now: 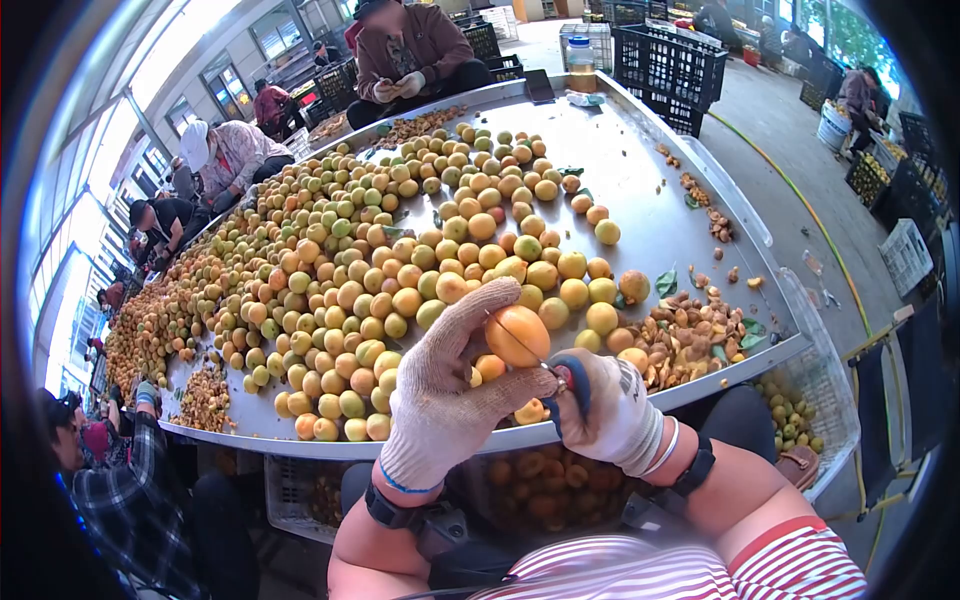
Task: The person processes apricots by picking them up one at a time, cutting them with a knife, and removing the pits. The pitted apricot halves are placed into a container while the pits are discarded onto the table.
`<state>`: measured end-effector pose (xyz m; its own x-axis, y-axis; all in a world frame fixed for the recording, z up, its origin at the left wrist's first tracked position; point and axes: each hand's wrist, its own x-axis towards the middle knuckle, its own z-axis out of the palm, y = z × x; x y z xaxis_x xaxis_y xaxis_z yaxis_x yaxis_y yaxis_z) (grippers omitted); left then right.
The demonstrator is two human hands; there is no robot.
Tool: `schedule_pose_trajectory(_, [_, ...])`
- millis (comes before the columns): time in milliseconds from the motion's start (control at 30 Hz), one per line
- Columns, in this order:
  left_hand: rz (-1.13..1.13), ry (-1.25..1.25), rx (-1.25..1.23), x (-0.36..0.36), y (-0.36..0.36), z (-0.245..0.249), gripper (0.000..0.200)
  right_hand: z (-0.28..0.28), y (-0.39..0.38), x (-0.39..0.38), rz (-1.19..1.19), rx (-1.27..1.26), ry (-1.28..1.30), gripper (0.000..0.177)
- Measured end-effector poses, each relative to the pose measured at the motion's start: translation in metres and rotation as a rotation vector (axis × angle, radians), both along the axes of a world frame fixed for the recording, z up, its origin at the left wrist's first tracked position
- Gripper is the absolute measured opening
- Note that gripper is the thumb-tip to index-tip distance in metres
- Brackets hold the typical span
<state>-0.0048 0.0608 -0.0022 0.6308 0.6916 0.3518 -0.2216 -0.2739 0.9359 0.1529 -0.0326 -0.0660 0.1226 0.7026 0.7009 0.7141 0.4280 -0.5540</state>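
Here, apricot (517,335) held, crate (625,505) of halves (545,485) below

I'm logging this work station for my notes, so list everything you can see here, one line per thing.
fruit in hand: one, orange, held above the table's near edge
knife: one, blue handle, blade against the fruit in hand
loose fruit: too many to count, yellow, orange and green, heaped across the table
pits: one pile, brown, table's near right corner
table: one, grey metal, long and rimmed
bin: one, under the near edge, holding orange fruit pieces
crates: several, black, on the floor past the far end
other people: several, seated at the far end and left side
left hand: one, white glove, grips the fruit in hand
right hand: one, white glove, grips the knife
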Motion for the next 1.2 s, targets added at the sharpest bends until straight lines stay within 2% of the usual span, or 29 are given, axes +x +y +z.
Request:
schedule_pose_trajectory(67, [-0.049,0.010,-0.175,0.000,-0.002,0.003,0.056,0.000,0.001,0.001,0.017,0.035,0.008,0.025])
schedule_pose_trajectory(100, [-0.047,0.009,-0.174,-0.001,0.000,-0.001,0.056,-0.001,0.001,0.001,0.019,0.036,0.007,0.025])
schedule_pose_trajectory(133, [-0.090,-0.005,-0.281,-0.002,0.004,-0.009,0.057,-0.002,0.001,0.001,0.020,0.012,0.009,0.024])
schedule_pose_trajectory(167, [-0.133,-0.018,-0.387,-0.003,0.006,-0.014,0.064,-0.003,0.001,0.001,0.020,-0.010,0.013,0.024])
schedule_pose_trajectory(200, [-0.118,0.029,-0.380,-0.002,0.003,-0.014,0.070,-0.001,0.001,0.001,0.021,-0.009,0.013,0.024])
schedule_pose_trajectory(300, [-0.044,0.015,-0.473,0.001,-0.002,-0.016,0.066,0.004,0.000,0.002,0.040,-0.009,0.007,0.025])
schedule_pose_trajectory(333, [-0.044,0.014,-0.473,0.003,-0.006,-0.012,0.066,0.005,0.001,0.002,0.031,-0.002,0.013,0.025])
schedule_pose_trajectory(400, [-0.052,-0.044,-0.357,0.009,-0.015,0.002,0.051,0.005,0.001,0.001,0.023,0.004,0.019,0.024])
schedule_pose_trajectory(500, [-0.049,-0.039,-0.348,0.005,-0.007,-0.005,0.058,0.005,0.000,0.000,-0.012,-0.004,-0.004,0.023])
schedule_pose_trajectory(633, [0.001,-0.104,-0.372,-0.001,0.004,-0.010,0.057,0.004,0.002,0.000,0.035,-0.045,0.000,0.021])
schedule_pose_trajectory(700, [0.101,-0.272,-0.323,-0.002,0.011,-0.009,0.053,0.002,0.004,0.000,0.061,-0.043,-0.003,0.021])
schedule_pose_trajectory(800, [0.173,-0.234,-0.183,-0.010,0.015,-0.001,0.052,-0.005,0.009,0.005,0.078,-0.159,-0.001,0.020])
schedule_pose_trajectory(867, [0.216,-0.186,-0.123,-0.014,0.014,0.003,0.054,-0.005,0.011,0.011,0.027,-0.329,0.100,0.019])
schedule_pose_trajectory(900, [0.206,-0.105,-0.007,-0.015,0.014,0.003,0.057,-0.001,0.011,0.011,0.023,-0.333,0.101,0.019])
schedule_pose_trajectory(967, [0.173,0.051,0.221,-0.012,0.011,0.000,0.065,0.018,0.008,0.014,0.384,-0.581,1.153,0.033])
schedule_pose_trajectory(1000, [0.170,0.113,0.316,-0.009,0.008,-0.002,0.067,0.022,0.006,0.020,0.482,-0.587,1.162,0.041])
schedule_pose_trajectory(1033, [0.180,0.200,0.461,-0.008,0.004,0.000,0.065,0.032,0.003,0.020,0.457,-0.614,1.145,0.042])
schedule_pose_trajectory(1100, [0.124,0.302,0.570,-0.004,-0.004,0.005,0.063,0.041,-0.002,0.021,0.482,-0.658,1.118,0.044])
schedule_pose_trajectory(1200, [0.059,0.344,0.532,0.003,-0.009,0.004,0.061,0.047,-0.002,0.023,0.457,-0.757,1.158,0.041])
